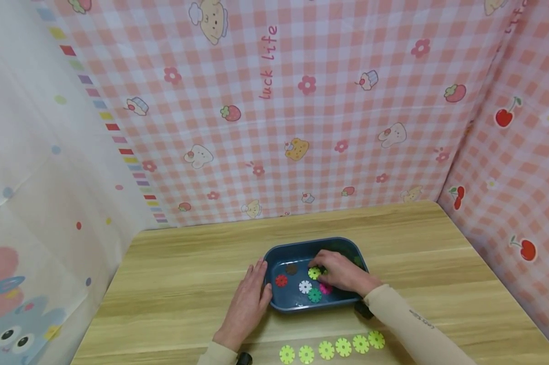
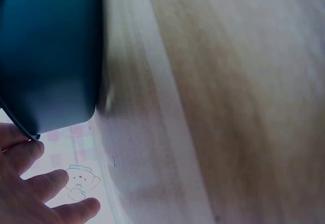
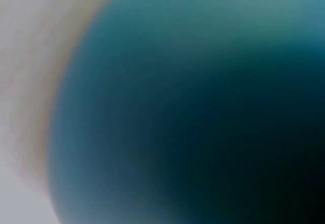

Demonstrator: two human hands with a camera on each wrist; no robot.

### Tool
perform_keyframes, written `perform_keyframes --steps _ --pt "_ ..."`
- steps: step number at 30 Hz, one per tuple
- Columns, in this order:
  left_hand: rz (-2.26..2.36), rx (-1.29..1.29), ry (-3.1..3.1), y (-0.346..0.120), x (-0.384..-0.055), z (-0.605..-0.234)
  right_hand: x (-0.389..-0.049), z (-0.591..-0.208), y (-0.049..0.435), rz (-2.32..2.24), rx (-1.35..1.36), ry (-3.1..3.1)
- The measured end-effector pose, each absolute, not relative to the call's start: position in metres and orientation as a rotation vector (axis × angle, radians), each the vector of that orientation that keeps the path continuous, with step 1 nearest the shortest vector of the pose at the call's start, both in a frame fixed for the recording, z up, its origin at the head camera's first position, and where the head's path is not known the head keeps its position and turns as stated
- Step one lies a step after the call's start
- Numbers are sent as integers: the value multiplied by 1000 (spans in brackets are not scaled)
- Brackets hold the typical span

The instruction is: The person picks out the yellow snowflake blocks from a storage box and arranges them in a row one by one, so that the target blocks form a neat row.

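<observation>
A dark blue tray (image 1: 281,304) stands on the wooden table. Against its left wall rests my left hand (image 1: 248,303), fingers extended; in the left wrist view, its fingertips (image 2: 31,150) are at the tray's rim. My right hand (image 1: 340,269) reaches into the tray from the right, fingers bent down at a yellow-green notched disc (image 1: 314,273). Whether they pinch it I cannot tell. Around it lie a red disc (image 1: 281,280), a brown disc (image 1: 291,268), a white disc (image 1: 305,287), a green disc (image 1: 315,295) and a partly covered pink disc (image 1: 326,289).
In front of the tray, several yellow-green discs (image 1: 326,350) form a row along the table (image 1: 178,284). Pink checked cloth (image 1: 265,132) rises behind the table and at the right, with pale patterned cloth (image 1: 41,167) at the left. Only blurred blue fills most of the right wrist view.
</observation>
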State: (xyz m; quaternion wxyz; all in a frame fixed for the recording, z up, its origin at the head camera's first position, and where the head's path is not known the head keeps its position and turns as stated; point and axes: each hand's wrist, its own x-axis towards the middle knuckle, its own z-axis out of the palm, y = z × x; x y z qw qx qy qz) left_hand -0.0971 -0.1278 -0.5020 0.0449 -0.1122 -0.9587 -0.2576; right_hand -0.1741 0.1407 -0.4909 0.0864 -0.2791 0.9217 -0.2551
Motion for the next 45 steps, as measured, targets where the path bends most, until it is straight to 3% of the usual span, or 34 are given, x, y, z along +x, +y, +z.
perform_keyframes --steps 45 --pt "-809 -369 -2892 -130 -97 -503 -171 -482 147 -766 -913 2798"
